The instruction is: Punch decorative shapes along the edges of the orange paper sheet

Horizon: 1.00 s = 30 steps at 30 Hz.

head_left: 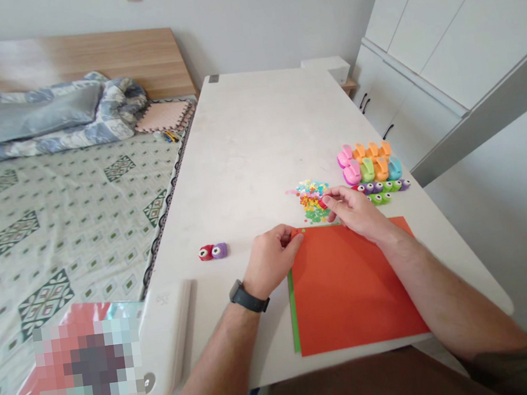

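My left hand (274, 254), with a black watch at the wrist, pinches the top left corner of an orange paper sheet (356, 288). A green sheet (295, 322) shows along the left edge beneath it. Just beyond the orange sheet's top edge, my right hand (352, 209) has its fingers closed on a small red paper punch (323, 203), mostly covered by the fingers. That hand is right beside a pile of colourful paper cutouts (312, 201) in blue, yellow, orange and green.
Larger pink, orange, green and blue punches (365, 162) stand at the right, with small punches (387, 187) in front. A red punch (205, 252) and a purple punch (220, 250) sit at the left. A white device (168, 337) lies on the table's left edge, near the bed (68, 215).
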{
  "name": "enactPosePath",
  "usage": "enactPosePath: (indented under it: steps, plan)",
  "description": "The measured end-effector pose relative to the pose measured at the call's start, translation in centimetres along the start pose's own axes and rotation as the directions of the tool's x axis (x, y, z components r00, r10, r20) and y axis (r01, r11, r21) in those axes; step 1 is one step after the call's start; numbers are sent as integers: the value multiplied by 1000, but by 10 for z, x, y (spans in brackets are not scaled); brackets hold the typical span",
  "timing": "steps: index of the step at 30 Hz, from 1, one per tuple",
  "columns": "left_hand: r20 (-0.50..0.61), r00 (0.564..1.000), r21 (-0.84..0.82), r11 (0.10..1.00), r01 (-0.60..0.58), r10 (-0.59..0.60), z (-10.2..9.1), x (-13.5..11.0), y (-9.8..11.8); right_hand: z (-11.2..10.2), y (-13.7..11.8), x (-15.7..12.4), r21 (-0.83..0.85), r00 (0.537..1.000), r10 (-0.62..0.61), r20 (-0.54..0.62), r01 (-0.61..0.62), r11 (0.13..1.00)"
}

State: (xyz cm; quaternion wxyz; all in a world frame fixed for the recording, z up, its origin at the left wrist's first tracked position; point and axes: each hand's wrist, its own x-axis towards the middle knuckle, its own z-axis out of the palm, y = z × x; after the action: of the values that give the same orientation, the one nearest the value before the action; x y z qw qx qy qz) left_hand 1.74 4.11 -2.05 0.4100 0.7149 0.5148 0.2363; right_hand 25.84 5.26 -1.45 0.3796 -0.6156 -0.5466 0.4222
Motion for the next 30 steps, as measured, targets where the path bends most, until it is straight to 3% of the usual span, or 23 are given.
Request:
enactPosePath:
  steps: [30]
  plan:
    - [-2,1000,21,1000,-17,17,-1,0,1,1,-15,-5,146,997,52,-57,-43,988]
